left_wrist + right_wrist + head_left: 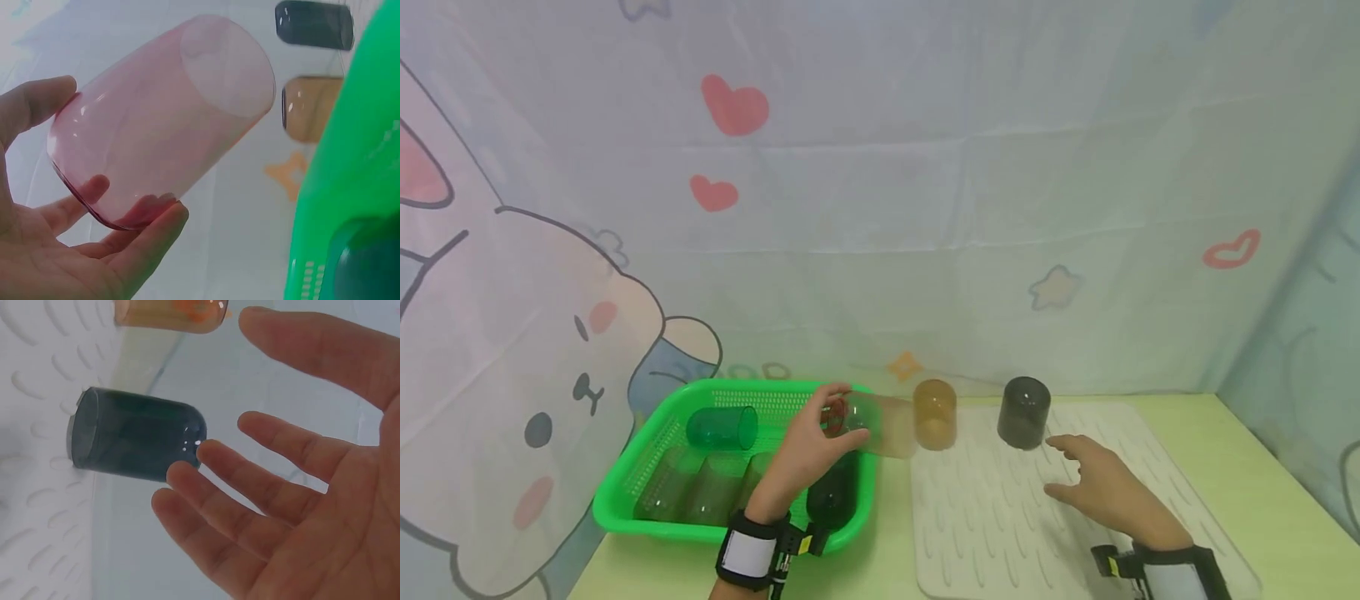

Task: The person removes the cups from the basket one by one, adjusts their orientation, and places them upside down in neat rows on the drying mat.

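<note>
One pink tumbler (162, 119), clear smooth plastic, rounded base, held tilted on its side in left hand (808, 450), fingers (144, 250) curled round its rim, above the right edge of green basket (647, 475). Two upturned tumblers just beyond on ribbed white mat (1000, 517): amber tumbler (935, 414), dark tumbler (1023, 412). Right hand (1105, 487) over mat, fingers (250, 506) spread, holding nothing, near dark one. Perforated basket wall, more tumblers lying inside, on pale green table (1262, 467).
</note>
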The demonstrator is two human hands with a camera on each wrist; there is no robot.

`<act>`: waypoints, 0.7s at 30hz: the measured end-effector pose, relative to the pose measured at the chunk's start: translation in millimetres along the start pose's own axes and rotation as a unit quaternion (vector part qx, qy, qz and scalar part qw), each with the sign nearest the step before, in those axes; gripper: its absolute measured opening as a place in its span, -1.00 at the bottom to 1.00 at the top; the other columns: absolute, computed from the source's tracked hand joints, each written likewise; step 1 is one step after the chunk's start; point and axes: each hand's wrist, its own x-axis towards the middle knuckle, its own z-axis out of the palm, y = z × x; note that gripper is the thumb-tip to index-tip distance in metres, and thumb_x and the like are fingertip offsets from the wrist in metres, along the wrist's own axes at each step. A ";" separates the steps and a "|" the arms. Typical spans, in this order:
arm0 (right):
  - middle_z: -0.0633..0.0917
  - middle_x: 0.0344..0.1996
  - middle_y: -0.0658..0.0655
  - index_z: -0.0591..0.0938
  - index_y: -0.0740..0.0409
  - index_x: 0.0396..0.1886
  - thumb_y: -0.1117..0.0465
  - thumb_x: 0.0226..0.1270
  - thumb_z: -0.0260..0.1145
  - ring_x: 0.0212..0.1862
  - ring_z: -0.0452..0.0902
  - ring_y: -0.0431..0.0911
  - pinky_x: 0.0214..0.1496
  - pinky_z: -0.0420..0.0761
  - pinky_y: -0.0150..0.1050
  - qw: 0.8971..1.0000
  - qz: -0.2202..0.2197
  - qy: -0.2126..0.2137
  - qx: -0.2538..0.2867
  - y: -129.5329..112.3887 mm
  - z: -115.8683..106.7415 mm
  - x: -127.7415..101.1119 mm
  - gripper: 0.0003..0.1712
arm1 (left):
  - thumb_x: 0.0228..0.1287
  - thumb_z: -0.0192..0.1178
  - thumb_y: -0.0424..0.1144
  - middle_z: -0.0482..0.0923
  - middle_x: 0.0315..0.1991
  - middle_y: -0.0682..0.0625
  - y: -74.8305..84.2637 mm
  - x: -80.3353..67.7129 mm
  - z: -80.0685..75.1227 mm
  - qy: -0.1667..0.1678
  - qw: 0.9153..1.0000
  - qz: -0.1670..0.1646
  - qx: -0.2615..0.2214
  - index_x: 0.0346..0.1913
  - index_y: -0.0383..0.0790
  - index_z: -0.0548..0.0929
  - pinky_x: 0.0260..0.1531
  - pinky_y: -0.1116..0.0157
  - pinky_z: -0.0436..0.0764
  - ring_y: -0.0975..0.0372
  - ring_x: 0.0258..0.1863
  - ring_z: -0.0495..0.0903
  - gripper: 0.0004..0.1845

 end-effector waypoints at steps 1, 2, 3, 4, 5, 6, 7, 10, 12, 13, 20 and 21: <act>0.46 0.10 0.42 0.39 0.40 0.21 0.14 0.09 0.46 0.05 0.44 0.32 -0.07 0.56 0.10 1.000 -0.005 0.002 0.009 -1.3 -0.2 0.0 -0.25 | 0.17 0.34 -0.19 0.41 0.07 -0.11 0.6 -0.3 4.1 -0.003 1.000 0.000 -0.012 0.30 -0.11 0.35 0.10 0.08 0.43 0.06 0.09 0.43 -0.36; 0.46 0.10 0.42 0.39 0.40 0.22 0.15 0.09 0.46 0.04 0.45 0.32 -0.08 0.56 0.09 1.000 -0.012 0.002 0.021 -2.6 -0.5 0.0 -0.24 | 0.18 0.33 -0.20 0.41 0.05 -0.12 1.2 -0.7 8.2 -0.007 1.000 0.003 -0.018 0.29 -0.11 0.35 0.09 0.10 0.44 0.06 0.07 0.43 -0.37; 0.47 0.10 0.40 0.39 0.39 0.22 0.15 0.09 0.46 0.04 0.45 0.30 -0.06 0.56 0.07 0.999 -0.017 0.002 0.036 -4.0 -0.6 -0.1 -0.25 | 0.19 0.33 -0.20 0.41 0.06 -0.12 1.7 -1.4 12.3 -0.013 1.000 0.005 -0.025 0.29 -0.12 0.34 0.09 0.11 0.44 0.05 0.08 0.43 -0.38; 0.47 0.10 0.39 0.39 0.38 0.22 0.16 0.09 0.46 0.04 0.46 0.29 -0.04 0.56 0.05 0.998 -0.022 0.002 0.051 -5.1 -0.4 -0.1 -0.25 | 0.19 0.33 -0.21 0.41 0.05 -0.14 1.8 -2.0 16.5 -0.019 0.999 0.008 -0.032 0.29 -0.11 0.33 0.08 0.13 0.45 0.03 0.07 0.43 -0.38; 0.47 0.11 0.38 0.39 0.37 0.23 0.17 0.09 0.46 0.05 0.46 0.28 -0.03 0.56 0.04 0.997 -0.028 0.002 0.067 -6.1 -0.4 0.0 -0.25 | 0.19 0.32 -0.22 0.41 0.05 -0.15 2.0 -2.6 20.8 -0.023 0.999 0.011 -0.041 0.28 -0.11 0.33 0.08 0.14 0.44 0.03 0.07 0.42 -0.39; 0.47 0.11 0.38 0.38 0.36 0.23 0.17 0.09 0.46 0.05 0.46 0.27 -0.02 0.56 0.03 0.996 -0.034 0.002 0.083 -7.3 -0.3 -0.3 -0.25 | 0.20 0.32 -0.23 0.40 0.05 -0.17 2.1 -3.1 25.3 -0.028 0.998 0.014 -0.053 0.28 -0.13 0.32 0.07 0.15 0.45 0.01 0.07 0.42 -0.39; 0.47 0.12 0.37 0.38 0.35 0.24 0.17 0.10 0.46 0.06 0.46 0.26 -0.02 0.57 0.01 0.995 -0.039 0.001 0.097 -8.6 0.2 -0.7 -0.25 | 0.20 0.31 -0.24 0.40 0.06 -0.18 1.4 -3.3 29.8 -0.033 0.997 0.017 -0.067 0.27 -0.14 0.32 0.07 0.16 0.45 0.01 0.07 0.41 -0.40; 0.46 0.14 0.33 0.36 0.31 0.25 0.16 0.12 0.45 0.09 0.45 0.24 0.00 0.57 -0.03 0.988 -0.065 0.004 0.138 -12.7 2.9 -1.8 -0.26 | 0.19 0.31 -0.26 0.38 0.07 -0.20 -0.8 -2.7 44.1 -0.043 0.993 0.021 -0.110 0.25 -0.20 0.31 0.03 0.19 0.45 0.02 0.04 0.41 -0.41; 0.46 0.14 0.32 0.34 0.29 0.26 0.15 0.13 0.45 0.11 0.44 0.23 0.01 0.57 -0.05 0.983 -0.091 0.009 0.161 -15.8 5.1 -1.8 -0.25 | 0.18 0.31 -0.26 0.36 0.08 -0.17 -2.6 -1.4 54.0 -0.051 0.989 0.022 -0.133 0.23 -0.23 0.30 0.02 0.22 0.46 0.06 0.02 0.41 -0.41; 0.45 0.16 0.30 0.33 0.28 0.27 0.15 0.14 0.44 0.11 0.44 0.22 0.02 0.57 -0.08 0.980 -0.103 0.013 0.170 -17.2 6.3 -1.4 -0.24 | 0.18 0.31 -0.27 0.36 0.08 -0.16 -3.5 -0.2 58.6 -0.057 0.988 0.023 -0.141 0.23 -0.25 0.30 0.02 0.24 0.45 0.07 0.01 0.41 -0.41; 0.39 0.23 0.25 0.23 0.15 0.35 0.20 0.10 0.47 0.19 0.37 0.20 0.07 0.54 -0.22 0.959 -0.139 0.028 0.246 -34.0 17.1 1.0 -0.14 | 0.22 0.27 -0.29 0.36 0.10 -0.12 -10.5 3.7 78.7 -0.099 0.980 0.017 -0.174 0.23 -0.21 0.29 0.05 0.23 0.43 0.08 0.06 0.40 -0.44; 0.38 0.23 0.26 0.22 0.13 0.36 0.22 0.11 0.46 0.19 0.37 0.16 0.08 0.54 -0.21 0.955 -0.143 0.027 0.259 -37.1 18.4 0.4 -0.13 | 0.23 0.27 -0.29 0.36 0.12 -0.12 -11.6 3.4 80.4 -0.105 0.978 0.018 -0.178 0.23 -0.21 0.29 0.07 0.22 0.43 0.09 0.08 0.40 -0.45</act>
